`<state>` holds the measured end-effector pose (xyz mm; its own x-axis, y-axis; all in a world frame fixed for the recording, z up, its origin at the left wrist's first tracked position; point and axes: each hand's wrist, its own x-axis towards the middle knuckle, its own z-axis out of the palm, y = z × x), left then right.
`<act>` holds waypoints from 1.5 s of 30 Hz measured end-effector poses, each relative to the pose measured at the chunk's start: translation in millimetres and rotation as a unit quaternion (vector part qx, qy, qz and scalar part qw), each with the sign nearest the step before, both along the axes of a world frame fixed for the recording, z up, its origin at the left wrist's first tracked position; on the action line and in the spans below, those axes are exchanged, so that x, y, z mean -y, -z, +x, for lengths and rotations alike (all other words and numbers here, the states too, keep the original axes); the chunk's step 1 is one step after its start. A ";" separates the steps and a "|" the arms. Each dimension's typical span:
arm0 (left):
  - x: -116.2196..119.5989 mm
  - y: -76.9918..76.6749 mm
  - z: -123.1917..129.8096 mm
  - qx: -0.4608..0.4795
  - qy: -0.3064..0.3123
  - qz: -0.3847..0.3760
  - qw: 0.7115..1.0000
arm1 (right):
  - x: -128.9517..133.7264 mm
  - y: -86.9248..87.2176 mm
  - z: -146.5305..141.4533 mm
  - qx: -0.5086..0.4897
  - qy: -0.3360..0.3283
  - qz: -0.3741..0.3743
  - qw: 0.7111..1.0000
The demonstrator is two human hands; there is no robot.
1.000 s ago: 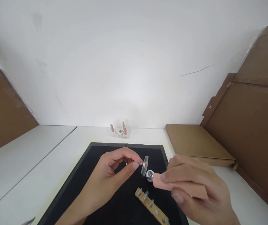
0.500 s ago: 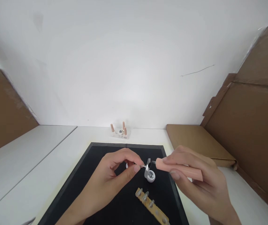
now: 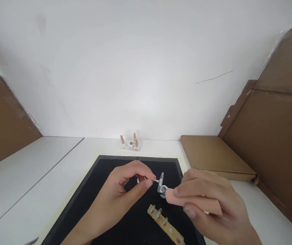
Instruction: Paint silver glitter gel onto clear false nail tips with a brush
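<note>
My left hand (image 3: 126, 192) pinches a thin stick (image 3: 155, 180) between thumb and forefinger. On the stick's end sits a pale, shiny false nail tip (image 3: 160, 180), standing tilted. My right hand (image 3: 214, 200) is closed round a pink nail polish cap (image 3: 193, 200), its narrow end pointing left. The brush is hardly visible at this angle. That end is right beside a small round white jar (image 3: 163, 192) below the nail tip; whether they touch I cannot tell. Nearer me lies a yellowish strip (image 3: 166, 226) with several clear nail tips standing on it.
Under the hands is a black mat (image 3: 110, 170) on the white table. Behind it stands a clear holder (image 3: 132, 147) with pink-capped bottles. A flat cardboard box (image 3: 214, 153) lies at the back right. Cardboard panels flank both sides. Part of a white round thing shows behind my left fingers.
My right hand has lowered the pink cap and moved it slightly left, from beside the nail tip down to the jar. My left hand has barely moved.
</note>
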<state>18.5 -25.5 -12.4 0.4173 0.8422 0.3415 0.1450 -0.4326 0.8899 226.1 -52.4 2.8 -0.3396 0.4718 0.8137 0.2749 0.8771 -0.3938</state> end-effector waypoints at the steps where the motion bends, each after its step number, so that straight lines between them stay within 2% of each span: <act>1: 0.8 0.7 -0.1 0.000 0.003 0.002 1.000 | -0.4 0.5 0.7 0.002 0.011 0.002 1.000; 19: 7.3 6.0 -2.5 -0.007 0.021 0.006 1.000 | -2.5 14.0 8.0 -0.024 0.066 0.023 0.997; 27: 6.3 7.5 -5.4 -0.009 0.011 0.003 1.000 | -2.8 15.5 9.7 -0.027 0.081 0.006 0.996; 30: 5.7 6.6 -5.1 -0.009 0.009 0.004 1.000 | -2.0 14.3 11.5 -0.044 0.065 -0.002 0.997; 38: 3.7 4.4 -3.7 0.000 0.003 0.002 1.000 | -5.5 10.4 18.3 -0.009 -0.061 -0.032 0.998; 45: 2.4 3.0 -3.3 0.005 0.003 0.015 1.000 | -5.3 11.4 18.6 0.043 -0.063 -0.046 0.996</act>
